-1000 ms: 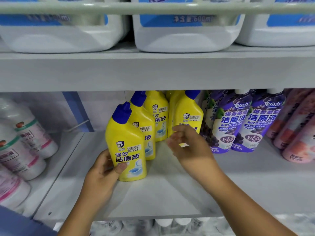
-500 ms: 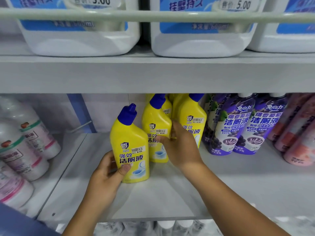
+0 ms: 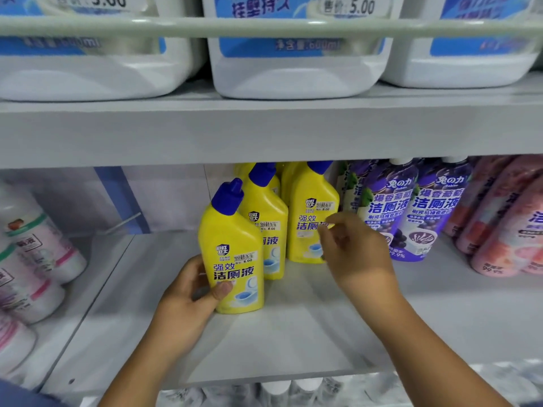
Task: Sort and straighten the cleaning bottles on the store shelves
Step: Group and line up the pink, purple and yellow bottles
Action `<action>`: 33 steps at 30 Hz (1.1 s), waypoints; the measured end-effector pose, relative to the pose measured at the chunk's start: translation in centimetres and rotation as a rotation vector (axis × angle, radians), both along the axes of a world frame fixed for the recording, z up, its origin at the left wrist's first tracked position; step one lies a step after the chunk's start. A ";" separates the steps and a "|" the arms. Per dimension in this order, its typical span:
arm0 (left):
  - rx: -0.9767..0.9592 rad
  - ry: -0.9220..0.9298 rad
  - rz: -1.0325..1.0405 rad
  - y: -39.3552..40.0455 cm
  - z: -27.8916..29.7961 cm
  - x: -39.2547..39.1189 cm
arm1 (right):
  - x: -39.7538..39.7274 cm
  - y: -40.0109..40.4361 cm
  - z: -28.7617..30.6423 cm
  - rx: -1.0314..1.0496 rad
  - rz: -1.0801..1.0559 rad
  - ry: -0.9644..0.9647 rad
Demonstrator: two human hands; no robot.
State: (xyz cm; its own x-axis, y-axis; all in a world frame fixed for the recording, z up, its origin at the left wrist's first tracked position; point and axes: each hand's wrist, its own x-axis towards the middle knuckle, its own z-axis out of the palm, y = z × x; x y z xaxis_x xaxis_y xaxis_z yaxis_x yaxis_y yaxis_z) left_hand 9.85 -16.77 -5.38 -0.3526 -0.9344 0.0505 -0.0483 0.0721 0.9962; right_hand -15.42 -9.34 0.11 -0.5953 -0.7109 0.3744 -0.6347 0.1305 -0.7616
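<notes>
A person's left hand point(image 3: 188, 301) grips the lower part of a yellow toilet-cleaner bottle point(image 3: 233, 254) with a blue cap, thumb pressed across its front label and fingers curled behind it, as the bottle stands upright on a pale grey store shelf point(image 3: 293, 342). Just behind it, and partly hidden by it, stands a second yellow bottle point(image 3: 269, 221); a third yellow bottle point(image 3: 308, 218) stands to the right, with more of the same kind behind in the shadow under the upper shelf. The right hand point(image 3: 352, 251) hangs in front of the third bottle's label with its fingers point(image 3: 326, 229) loosely bent; whether they touch the bottle cannot be told, and they hold nothing.

To the right of the yellow group stand purple bottles point(image 3: 411, 212) with grape artwork, then pink bottles point(image 3: 505, 224) leaning at the frame's edge. A thin divider point(image 3: 91, 312) separates the shelf from a left section, where white bottles with pink and green bands point(image 3: 38, 251) lean. A blue upright strip point(image 3: 120, 198) runs down the rear wall. On the upper shelf point(image 3: 264, 133), behind a pale rail point(image 3: 264, 24), sit large white jugs point(image 3: 293, 63) with blue labels and 5.00 price tags. The tops of white bottles point(image 3: 276, 390) show on the level below.
</notes>
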 end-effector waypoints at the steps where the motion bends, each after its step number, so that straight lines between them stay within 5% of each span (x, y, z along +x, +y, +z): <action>1: 0.000 0.003 -0.022 0.0 0.2 -0.5 | -1.0 0.0 -0.2 -0.004 -0.029 -0.006; 11: -0.220 -0.200 0.058 -1.4 -0.5 -4.8 | -3.4 -2.8 -1.8 0.106 0.114 -0.067; 29: -0.134 -0.027 0.051 -2.0 -0.7 -7.1 | -4.0 -4.4 -2.9 0.069 0.203 -0.121; 33: -0.014 0.151 0.003 -3.6 1.4 -7.0 | -3.4 -4.4 -2.8 -0.067 0.310 -0.412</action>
